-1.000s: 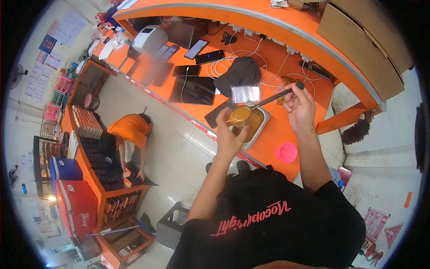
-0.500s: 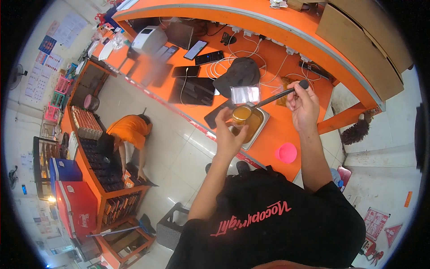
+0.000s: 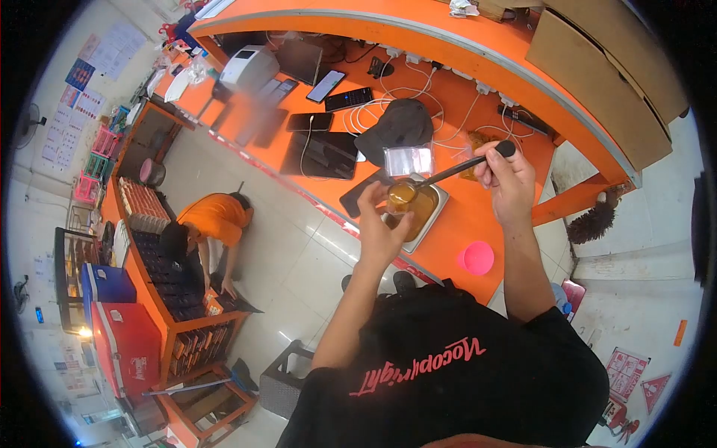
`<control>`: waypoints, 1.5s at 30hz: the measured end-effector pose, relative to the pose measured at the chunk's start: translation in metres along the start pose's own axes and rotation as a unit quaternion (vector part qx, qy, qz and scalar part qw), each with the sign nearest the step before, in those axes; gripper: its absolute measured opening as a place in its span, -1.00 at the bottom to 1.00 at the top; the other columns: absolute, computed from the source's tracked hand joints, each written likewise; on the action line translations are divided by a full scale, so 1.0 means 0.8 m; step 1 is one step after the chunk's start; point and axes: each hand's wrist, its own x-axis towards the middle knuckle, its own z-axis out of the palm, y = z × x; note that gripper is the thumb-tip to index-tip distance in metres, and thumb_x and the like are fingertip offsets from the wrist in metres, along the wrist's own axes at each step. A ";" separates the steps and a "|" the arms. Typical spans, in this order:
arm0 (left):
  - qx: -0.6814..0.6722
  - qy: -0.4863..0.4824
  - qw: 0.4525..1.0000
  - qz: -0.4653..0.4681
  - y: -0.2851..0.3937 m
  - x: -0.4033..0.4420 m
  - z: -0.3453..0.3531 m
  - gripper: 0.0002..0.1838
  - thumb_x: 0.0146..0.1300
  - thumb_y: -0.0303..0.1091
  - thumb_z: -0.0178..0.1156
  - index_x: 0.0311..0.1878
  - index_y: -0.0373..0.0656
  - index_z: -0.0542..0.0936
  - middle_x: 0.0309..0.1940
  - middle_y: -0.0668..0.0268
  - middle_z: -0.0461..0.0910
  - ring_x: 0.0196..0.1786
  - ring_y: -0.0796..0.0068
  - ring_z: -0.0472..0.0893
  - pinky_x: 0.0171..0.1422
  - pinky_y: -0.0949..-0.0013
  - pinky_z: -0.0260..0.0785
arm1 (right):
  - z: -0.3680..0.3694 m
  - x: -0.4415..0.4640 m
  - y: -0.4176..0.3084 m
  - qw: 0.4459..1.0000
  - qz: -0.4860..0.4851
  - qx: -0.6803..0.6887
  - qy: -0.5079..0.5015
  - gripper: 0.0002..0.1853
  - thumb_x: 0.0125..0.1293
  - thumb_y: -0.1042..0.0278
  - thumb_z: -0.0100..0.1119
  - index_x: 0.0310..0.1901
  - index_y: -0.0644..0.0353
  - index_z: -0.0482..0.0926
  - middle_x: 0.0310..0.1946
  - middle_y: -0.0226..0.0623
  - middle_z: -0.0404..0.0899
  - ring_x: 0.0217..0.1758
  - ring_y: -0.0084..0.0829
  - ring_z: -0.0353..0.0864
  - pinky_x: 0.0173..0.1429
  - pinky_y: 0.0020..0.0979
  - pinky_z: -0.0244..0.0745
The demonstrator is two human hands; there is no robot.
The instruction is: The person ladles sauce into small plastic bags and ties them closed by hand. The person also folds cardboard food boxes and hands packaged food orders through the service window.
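My left hand [image 3: 381,228] is closed around a small clear plastic bag [image 3: 397,209] with yellow-brown sauce showing through it. My right hand [image 3: 509,187] grips the black handle of a ladle [image 3: 463,166] near its end. The ladle's bowl holds the same sauce and sits tilted at the bag's mouth, just above my left fingers. Below and behind them, a rectangular metal pan [image 3: 429,226] of sauce stands on the orange counter, partly hidden by my left hand. Behind the ladle lies a stack of clear plastic bags [image 3: 408,160].
A pink cup [image 3: 476,257] stands right of the pan. A filled yellowish bag [image 3: 478,142] lies behind my right hand. Black cap [image 3: 399,125], phones [image 3: 349,98], laptop [image 3: 321,154] and white cables spread across the counter [image 3: 455,239]. A person in orange [image 3: 213,218] bends at shelves leftward.
My right hand has lifted slightly and tilted the ladle further, its bowl lowering a little at the bag. My left hand stays nearly in place. The other person's arm has shifted slightly.
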 end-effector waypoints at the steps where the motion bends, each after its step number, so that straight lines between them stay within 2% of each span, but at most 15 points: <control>1: 0.000 0.000 1.000 0.000 0.000 0.000 0.000 -0.11 0.11 -0.46 0.50 0.43 -0.28 0.16 0.21 -0.01 0.48 0.27 0.14 0.54 0.29 0.14 0.46 | 0.000 -0.001 -0.001 1.000 0.000 0.000 0.000 -0.80 0.55 0.36 0.07 -0.11 0.30 0.64 -0.43 -0.40 0.60 -0.43 -0.70 0.42 -0.33 -0.60 0.31; 10: 0.015 -0.003 1.000 -0.005 0.004 0.002 -0.001 -0.11 0.12 -0.49 0.49 0.44 -0.27 0.15 0.20 0.00 0.49 0.24 0.15 0.56 0.30 0.14 0.45 | 0.013 -0.015 -0.028 0.993 -0.023 -0.101 -0.065 -0.79 0.56 0.36 0.09 -0.08 0.31 0.66 -0.40 -0.44 0.63 -0.34 -0.68 0.48 -0.25 -0.60 0.34; 15: 0.015 -0.002 1.000 0.002 0.006 0.002 -0.001 -0.11 0.12 -0.51 0.48 0.43 -0.28 0.15 0.19 0.02 0.50 0.24 0.15 0.56 0.31 0.13 0.46 | 0.015 -0.015 -0.039 0.961 -0.133 -0.190 -0.149 -0.82 0.48 0.36 0.20 -0.11 0.31 0.68 -0.37 -0.32 0.66 -0.30 -0.53 0.62 -0.16 -0.51 0.44; 21: 0.015 -0.006 1.000 0.002 0.006 0.004 -0.001 -0.12 0.13 -0.52 0.47 0.43 -0.28 0.15 0.18 0.02 0.51 0.25 0.15 0.57 0.29 0.14 0.49 | 0.020 -0.016 -0.044 0.936 -0.197 -0.210 -0.203 -0.89 0.39 0.47 0.30 -0.13 0.30 0.69 -0.35 -0.26 0.67 -0.36 -0.44 0.61 -0.25 -0.44 0.46; 27: 0.012 -0.004 1.000 0.005 0.003 0.005 -0.001 -0.12 0.13 -0.52 0.47 0.43 -0.28 0.15 0.20 0.01 0.50 0.24 0.16 0.58 0.28 0.14 0.50 | 0.021 -0.013 -0.053 0.900 -0.256 -0.256 -0.243 -0.88 0.35 0.50 0.32 -0.12 0.31 0.69 -0.34 -0.20 0.67 -0.38 -0.38 0.60 -0.28 -0.42 0.45; 31: 0.011 -0.003 1.000 0.007 0.005 0.006 -0.001 -0.13 0.13 -0.52 0.47 0.43 -0.28 0.15 0.21 0.01 0.50 0.24 0.16 0.58 0.25 0.15 0.51 | 0.020 -0.016 -0.052 0.911 -0.229 -0.247 -0.237 -0.88 0.35 0.51 0.32 -0.13 0.32 0.69 -0.33 -0.20 0.68 -0.36 -0.39 0.61 -0.27 -0.42 0.47; 37: 0.011 -0.005 1.000 0.004 0.004 0.007 -0.001 -0.12 0.12 -0.52 0.48 0.43 -0.28 0.15 0.21 0.01 0.50 0.23 0.16 0.58 0.22 0.18 0.51 | 0.013 -0.020 -0.038 0.937 -0.196 -0.209 -0.198 -0.85 0.47 0.44 0.23 -0.10 0.37 0.64 -0.35 -0.22 0.65 -0.33 -0.47 0.63 -0.23 -0.49 0.50; 40: 0.016 -0.003 1.000 -0.002 0.003 0.007 -0.001 -0.11 0.11 -0.52 0.49 0.43 -0.28 0.15 0.20 0.01 0.49 0.24 0.16 0.57 0.23 0.19 0.50 | 0.011 -0.026 -0.034 0.960 -0.142 -0.191 -0.148 -0.89 0.42 0.52 0.21 -0.09 0.35 0.65 -0.36 -0.24 0.66 -0.30 -0.48 0.67 -0.19 -0.50 0.50; 42: 0.024 -0.013 1.000 0.001 0.002 0.007 -0.001 -0.09 0.09 -0.57 0.48 0.43 -0.27 0.13 0.20 0.01 0.44 0.25 0.19 0.55 0.33 0.16 0.48 | 0.010 -0.028 -0.026 0.984 -0.079 -0.131 -0.091 -0.87 0.49 0.51 0.12 -0.05 0.33 0.62 -0.35 -0.30 0.65 -0.28 -0.55 0.64 -0.17 -0.54 0.48; 45: 0.020 -0.013 1.000 0.000 0.004 0.006 -0.001 -0.10 0.09 -0.57 0.47 0.43 -0.28 0.13 0.20 0.00 0.43 0.26 0.19 0.54 0.33 0.16 0.47 | 0.004 -0.028 -0.011 0.992 -0.061 -0.100 -0.039 -0.85 0.55 0.46 0.07 -0.03 0.32 0.60 -0.35 -0.33 0.63 -0.31 -0.61 0.59 -0.19 -0.58 0.45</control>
